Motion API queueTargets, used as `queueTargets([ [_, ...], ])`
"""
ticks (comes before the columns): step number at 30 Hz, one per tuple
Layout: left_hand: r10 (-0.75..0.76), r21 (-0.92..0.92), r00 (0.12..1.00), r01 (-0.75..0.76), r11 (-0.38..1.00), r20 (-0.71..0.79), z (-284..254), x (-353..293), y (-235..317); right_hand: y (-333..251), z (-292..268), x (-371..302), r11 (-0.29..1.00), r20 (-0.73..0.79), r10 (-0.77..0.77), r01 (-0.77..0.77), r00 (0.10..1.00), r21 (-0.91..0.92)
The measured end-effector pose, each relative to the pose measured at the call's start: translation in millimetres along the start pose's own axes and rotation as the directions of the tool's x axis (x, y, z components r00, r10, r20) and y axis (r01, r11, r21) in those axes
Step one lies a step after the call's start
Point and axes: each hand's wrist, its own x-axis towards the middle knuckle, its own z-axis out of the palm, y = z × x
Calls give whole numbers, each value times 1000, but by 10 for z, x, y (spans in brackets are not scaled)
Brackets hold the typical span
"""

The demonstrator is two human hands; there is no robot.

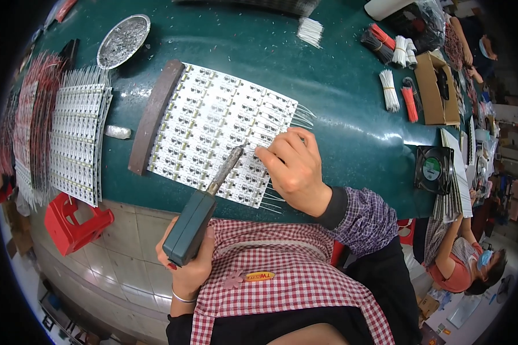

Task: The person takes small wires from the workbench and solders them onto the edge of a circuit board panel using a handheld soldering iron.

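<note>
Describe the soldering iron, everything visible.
The soldering iron has a chunky dark green-grey handle that looks like plastic and a slim, dull metal shaft ending in a tip. The left hand grips the handle's rear end from below, fingers wrapped round it. The tool slants up and right, its tip at the white panel of circuit strips on the green table, just beside the right hand fingertips pressing there. Whether the tip touches the panel cannot be told. No cord shows.

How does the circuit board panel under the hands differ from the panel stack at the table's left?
The centre panel lies as one layer against a brown bar; the left stack overlaps in several layers. The right hand and the soldering iron in the left hand touch the centre panel; nothing touches the stack. Both are white with protruding wire leads.
</note>
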Motion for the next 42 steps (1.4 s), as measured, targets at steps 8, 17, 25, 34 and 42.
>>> queueTargets([
  [8,-7,-23,999,8,1000,37,23,-1,-48,-23,-4,7,999,11,33,-33,999,21],
  [17,3,-1,998,-3,1000,61,20,31,-12,-15,0,16,999,26,11,-10,1000,-34],
  [25,5,-11,998,-6,1000,-57,2,-46,-28,-37,-11,24,999,24,21,-20,999,-32],
  [34,12,-14,1000,-11,1000,10,-32,-67,-41,-69,18,-32,1000,14,24,-24,1000,4],
  [42,33,4,998,-33,999,54,-23,-48,-53,-93,11,-7,999,8,36,-36,999,6],
])
